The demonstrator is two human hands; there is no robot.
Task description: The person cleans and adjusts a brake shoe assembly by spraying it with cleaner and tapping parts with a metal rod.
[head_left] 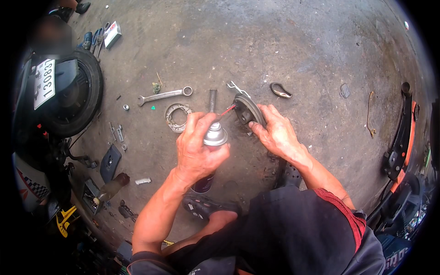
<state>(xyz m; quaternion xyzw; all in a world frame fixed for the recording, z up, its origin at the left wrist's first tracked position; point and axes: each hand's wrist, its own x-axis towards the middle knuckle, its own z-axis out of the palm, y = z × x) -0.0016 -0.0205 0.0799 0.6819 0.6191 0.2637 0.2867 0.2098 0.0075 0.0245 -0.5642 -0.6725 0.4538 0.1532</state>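
Left hand (196,149) gripped spray can (216,136), its red straw (227,110) at dark round part (246,111) held in right hand (278,134); wrench (165,95) lay far left.

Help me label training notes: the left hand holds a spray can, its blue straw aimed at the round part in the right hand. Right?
The straw is red, not blue, as the head view shows. The left hand does hold the spray can.

Most of the aerosol can (215,135) is hidden by the left hand (199,144); part of the brake backing plate (244,108) is covered by the right hand (277,133). The motorcycle (67,75) is cut off at the left edge; above, a patch (51,35) is blurred.
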